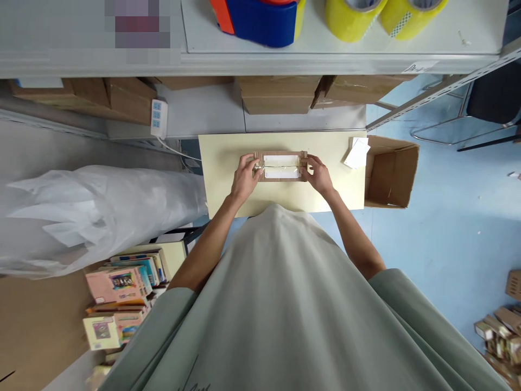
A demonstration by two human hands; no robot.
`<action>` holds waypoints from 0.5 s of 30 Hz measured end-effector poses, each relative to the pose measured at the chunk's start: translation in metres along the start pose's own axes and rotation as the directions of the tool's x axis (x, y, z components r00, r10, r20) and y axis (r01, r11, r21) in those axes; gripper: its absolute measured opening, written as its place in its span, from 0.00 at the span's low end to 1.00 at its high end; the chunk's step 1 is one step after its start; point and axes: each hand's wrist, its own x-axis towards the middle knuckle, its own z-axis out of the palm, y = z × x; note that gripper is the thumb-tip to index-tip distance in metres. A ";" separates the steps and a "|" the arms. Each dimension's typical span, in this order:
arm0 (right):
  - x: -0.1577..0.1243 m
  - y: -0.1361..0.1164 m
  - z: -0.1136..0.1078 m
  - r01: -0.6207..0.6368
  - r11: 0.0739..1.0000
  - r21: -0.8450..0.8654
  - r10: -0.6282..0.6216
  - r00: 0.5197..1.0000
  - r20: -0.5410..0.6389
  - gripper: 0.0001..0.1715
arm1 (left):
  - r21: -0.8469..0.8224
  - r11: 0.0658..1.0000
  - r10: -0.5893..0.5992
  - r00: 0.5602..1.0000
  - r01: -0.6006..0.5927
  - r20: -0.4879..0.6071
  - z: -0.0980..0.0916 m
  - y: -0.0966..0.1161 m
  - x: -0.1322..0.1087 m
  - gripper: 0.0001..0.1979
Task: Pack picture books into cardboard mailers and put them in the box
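Note:
A small flat cardboard box (280, 154) lies lengthwise across the pale yellow tabletop (228, 201). Two white label areas show on its top, split by a thin seam, with shiny clear tape at the left end. My left hand (245, 178) grips that left end, fingers bent and thumb on the near side. At the opposite end, my right hand (318, 174) closes its thumb and fingers on the box's corner. A few white paper slips (357, 152) rest near the table's right edge.
An open cardboard carton (393, 172) stands against the table's right side. Above the table, a shelf (252, 64) holds a blue-orange tape dispenser (260, 23) and yellow tape rolls (353, 20). To the left are a power strip (159, 118), a large plastic-wrapped bundle (122, 209) and stacked books (116, 285).

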 end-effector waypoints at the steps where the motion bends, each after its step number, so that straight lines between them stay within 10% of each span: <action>1: -0.002 0.001 0.003 -0.013 0.999 0.031 0.013 1.000 -0.018 0.22 | -0.013 1.000 -0.022 1.000 0.022 -0.015 0.003 0.000 -0.003 0.17; 15: -0.040 -0.015 0.011 -0.016 0.997 0.071 0.011 0.998 0.062 0.37 | -0.108 0.991 -0.080 0.996 0.075 -0.040 0.004 -0.014 -0.048 0.16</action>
